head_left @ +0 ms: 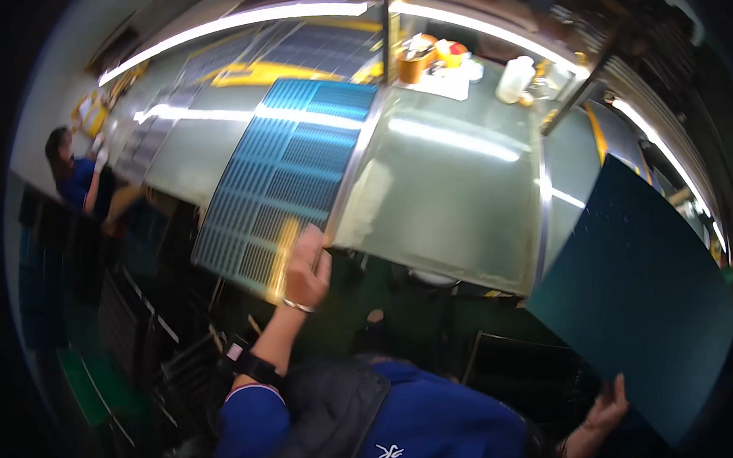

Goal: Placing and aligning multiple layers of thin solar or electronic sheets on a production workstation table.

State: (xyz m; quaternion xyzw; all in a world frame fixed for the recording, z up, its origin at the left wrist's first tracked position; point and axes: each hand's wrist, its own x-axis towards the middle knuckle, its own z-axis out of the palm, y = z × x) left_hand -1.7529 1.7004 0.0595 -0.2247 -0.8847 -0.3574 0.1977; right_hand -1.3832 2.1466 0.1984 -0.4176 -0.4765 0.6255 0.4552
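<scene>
A large dark teal sheet (651, 300) stands tilted at the right, and my right hand (607, 405) grips its lower edge. My left hand (306, 270), smeared by motion, is over the near right corner of a blue panel (291, 155) with rows of fine striped blocks. Its fingers point away from me and look apart; whether they touch the panel I cannot tell. Beside these fingers a bright yellow strip (283, 260) crosses the panel's near edge; it may be a reflection. The blue panel lies on the worktable and reaches past its front edge.
Right of the panel spreads a glossy greenish tabletop (454, 185). At its back stand orange tubs (412, 70) and a whitish plastic bottle (515, 78). A metal post (386, 34) rises behind. Another person (82, 170) in blue stands far left. Dark racks (135, 318) fill the lower left.
</scene>
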